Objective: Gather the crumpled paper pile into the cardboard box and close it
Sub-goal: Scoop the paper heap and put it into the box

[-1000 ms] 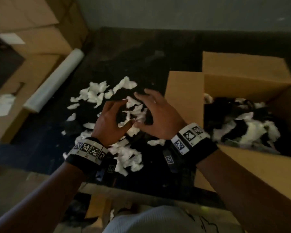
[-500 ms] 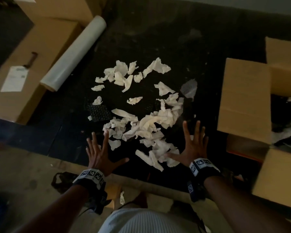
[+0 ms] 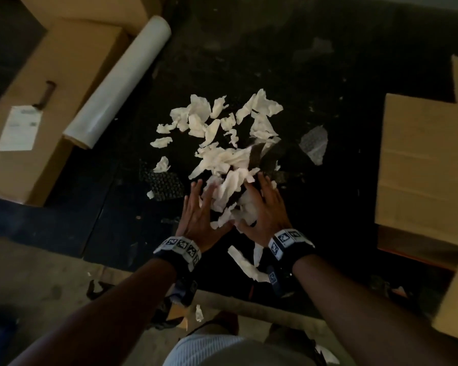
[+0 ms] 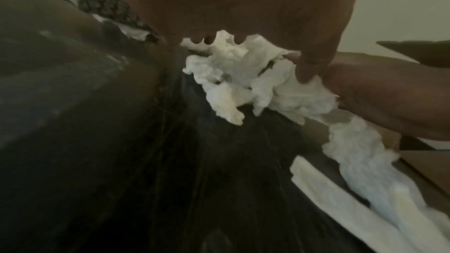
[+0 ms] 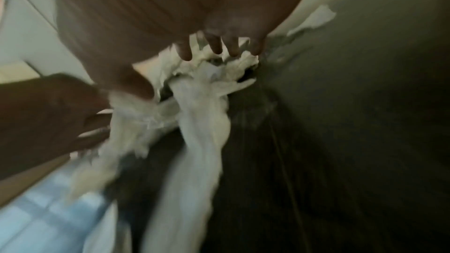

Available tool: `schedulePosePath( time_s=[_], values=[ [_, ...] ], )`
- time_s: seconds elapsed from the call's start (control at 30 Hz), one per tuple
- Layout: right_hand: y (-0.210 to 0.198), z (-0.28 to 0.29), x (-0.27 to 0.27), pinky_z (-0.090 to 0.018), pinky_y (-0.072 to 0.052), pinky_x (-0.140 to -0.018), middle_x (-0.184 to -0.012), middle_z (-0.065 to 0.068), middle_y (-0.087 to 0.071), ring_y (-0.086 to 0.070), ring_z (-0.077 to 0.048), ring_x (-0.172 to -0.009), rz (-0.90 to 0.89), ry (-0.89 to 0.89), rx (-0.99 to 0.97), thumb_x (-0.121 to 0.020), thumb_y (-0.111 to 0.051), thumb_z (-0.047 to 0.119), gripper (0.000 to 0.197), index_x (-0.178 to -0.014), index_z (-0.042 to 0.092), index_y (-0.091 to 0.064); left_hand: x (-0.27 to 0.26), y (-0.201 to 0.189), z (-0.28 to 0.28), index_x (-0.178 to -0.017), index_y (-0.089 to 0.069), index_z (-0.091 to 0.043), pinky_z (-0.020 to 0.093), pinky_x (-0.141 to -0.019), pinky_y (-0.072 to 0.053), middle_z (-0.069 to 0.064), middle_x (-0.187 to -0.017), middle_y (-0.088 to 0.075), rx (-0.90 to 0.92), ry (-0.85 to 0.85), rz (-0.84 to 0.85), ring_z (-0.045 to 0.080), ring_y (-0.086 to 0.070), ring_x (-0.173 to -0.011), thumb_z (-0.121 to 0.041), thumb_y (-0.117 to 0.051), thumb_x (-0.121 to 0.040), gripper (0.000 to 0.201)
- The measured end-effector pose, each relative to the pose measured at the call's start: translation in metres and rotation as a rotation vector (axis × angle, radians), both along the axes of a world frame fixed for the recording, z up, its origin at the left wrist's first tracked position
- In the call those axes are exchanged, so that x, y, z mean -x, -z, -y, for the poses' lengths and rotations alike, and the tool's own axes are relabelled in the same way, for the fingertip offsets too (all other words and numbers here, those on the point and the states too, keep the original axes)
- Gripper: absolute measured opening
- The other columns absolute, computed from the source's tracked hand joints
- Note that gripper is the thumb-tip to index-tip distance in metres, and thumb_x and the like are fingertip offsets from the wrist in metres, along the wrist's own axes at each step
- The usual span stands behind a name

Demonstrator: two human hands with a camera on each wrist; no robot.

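White crumpled paper scraps [image 3: 222, 143] lie scattered on a black mat. My left hand [image 3: 196, 207] and right hand [image 3: 265, 204] press the near part of the pile between them, palms facing inward, fingers straight. In the left wrist view the left hand [image 4: 243, 7] lies over a bunched clump of paper [image 4: 243, 80], with the right hand [image 4: 389, 93] against its far side. The right wrist view shows the right hand's fingertips [image 5: 216, 47] dug into the paper [image 5: 202, 103]. The cardboard box [image 3: 421, 165] stands open at the right edge, its inside out of view.
A roll of clear film [image 3: 117, 80] lies at the left against a flat cardboard box [image 3: 50, 62] bearing a white label [image 3: 19, 128]. A black mesh piece [image 3: 164, 183] and a translucent plastic scrap [image 3: 313, 142] lie beside the pile. Stray scraps [image 3: 245, 262] sit behind my wrists.
Both hands, spread wide apart at the pile's near edge half a second ago, have come together and forward, bunching the near scraps between them. The view has shifted slightly.
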State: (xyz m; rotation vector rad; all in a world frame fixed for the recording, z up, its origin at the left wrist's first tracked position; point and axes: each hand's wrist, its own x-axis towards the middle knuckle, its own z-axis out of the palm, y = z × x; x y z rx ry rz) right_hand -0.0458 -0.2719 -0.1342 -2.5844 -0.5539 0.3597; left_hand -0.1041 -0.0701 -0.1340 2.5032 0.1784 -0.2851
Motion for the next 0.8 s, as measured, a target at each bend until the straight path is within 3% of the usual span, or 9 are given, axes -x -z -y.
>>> schedulePosePath(
  time_s=[0.1, 0.17, 0.23, 0.3, 0.4, 0.5, 0.6, 0.7, 0.8],
  values=[
    [-0.013, 0.014, -0.013, -0.057, -0.036, -0.109, -0.162, -0.008, -0.017, -0.028, -0.036, -0.143, 0.122, 0.109, -0.08, -0.069, -0.067, 0.053, 0.083, -0.145, 0.028, -0.041, 0.004, -0.014, -0.023, -0.16, -0.017, -0.026, 0.055, -0.121, -0.027, 0.006, -0.167, -0.007, -0.048, -0.107, 0.124, 0.028, -0.008, -0.155, -0.076, -0.058, -0.077, 0.105],
    [-0.016, 0.024, -0.031, -0.056, -0.042, -0.102, -0.156, -0.011, -0.027, -0.035, -0.036, -0.137, 0.19, 0.211, -0.089, -0.071, -0.063, 0.054, 0.076, -0.139, 0.023, -0.047, 0.001, -0.016, -0.044, -0.16, -0.014, -0.03, 0.058, -0.121, -0.022, 0.005, -0.168, -0.001, -0.086, -0.22, 0.134, 0.03, -0.003, -0.155, -0.074, -0.061, -0.08, 0.103],
    [-0.015, 0.027, -0.056, -0.059, -0.042, -0.102, -0.156, -0.014, -0.026, -0.033, -0.037, -0.139, 0.184, 0.319, -0.036, -0.073, -0.059, 0.061, 0.082, -0.144, 0.024, -0.041, -0.006, -0.013, -0.063, -0.16, -0.005, -0.036, 0.062, -0.121, -0.007, 0.004, -0.169, 0.009, -0.084, -0.338, 0.06, 0.031, 0.011, -0.155, -0.075, -0.059, -0.081, 0.104],
    [-0.012, 0.025, -0.086, -0.061, -0.037, -0.108, -0.159, -0.017, -0.018, -0.025, -0.04, -0.144, 0.092, 0.423, 0.047, -0.075, -0.062, 0.065, 0.093, -0.152, 0.03, -0.024, -0.018, -0.007, -0.076, -0.159, 0.004, -0.043, 0.062, -0.119, 0.003, 0.004, -0.168, 0.019, -0.044, -0.417, -0.021, 0.032, 0.022, -0.152, -0.081, -0.055, -0.077, 0.108],
    [-0.003, 0.024, -0.128, -0.059, -0.021, -0.118, -0.165, -0.015, 0.0, -0.005, -0.039, -0.151, -0.087, 0.562, 0.196, -0.077, -0.061, 0.074, 0.106, -0.156, 0.04, 0.002, -0.046, 0.003, -0.083, -0.157, 0.009, -0.046, 0.06, -0.12, 0.007, 0.004, -0.167, 0.024, -0.016, -0.42, -0.082, 0.032, 0.024, -0.151, -0.079, -0.057, -0.078, 0.108],
    [0.008, 0.029, -0.156, -0.055, -0.01, -0.121, -0.166, -0.016, 0.004, 0.003, -0.038, -0.151, -0.183, 0.626, 0.224, -0.081, -0.051, 0.079, 0.104, -0.157, 0.04, 0.007, -0.079, 0.012, -0.083, -0.159, 0.009, -0.042, 0.057, -0.122, 0.008, 0.004, -0.167, 0.023, -0.003, -0.394, -0.12, 0.03, 0.025, -0.151, -0.078, -0.054, -0.08, 0.107],
    [0.018, 0.025, -0.164, -0.053, -0.006, -0.122, -0.166, -0.017, 0.002, 0.001, -0.038, -0.152, -0.249, 0.543, 0.23, -0.086, -0.042, 0.078, 0.095, -0.157, 0.039, 0.008, -0.106, 0.016, -0.071, -0.16, 0.008, -0.037, 0.052, -0.121, 0.01, 0.004, -0.168, 0.019, 0.03, -0.334, -0.107, 0.027, 0.024, -0.151, -0.08, -0.05, -0.081, 0.107],
    [0.023, 0.001, -0.151, -0.056, -0.009, -0.122, -0.166, -0.012, 0.006, 0.001, -0.035, -0.152, -0.244, 0.373, 0.179, -0.092, -0.04, 0.07, 0.083, -0.156, 0.042, 0.007, -0.12, 0.014, -0.044, -0.159, 0.01, -0.036, 0.051, -0.122, 0.01, 0.0, -0.168, 0.018, 0.059, -0.165, -0.084, 0.022, 0.024, -0.151, -0.079, -0.048, -0.085, 0.104],
    [0.02, -0.022, -0.129, -0.056, -0.02, -0.12, -0.167, -0.009, -0.005, -0.008, -0.033, -0.152, -0.154, 0.202, 0.042, -0.089, -0.03, 0.062, 0.075, -0.157, 0.036, -0.011, -0.121, 0.01, -0.021, -0.159, 0.009, -0.039, 0.058, -0.125, -0.009, -0.007, -0.168, 0.014, 0.145, -0.026, -0.057, 0.021, 0.015, -0.155, -0.073, -0.052, -0.089, 0.099]
  ],
)
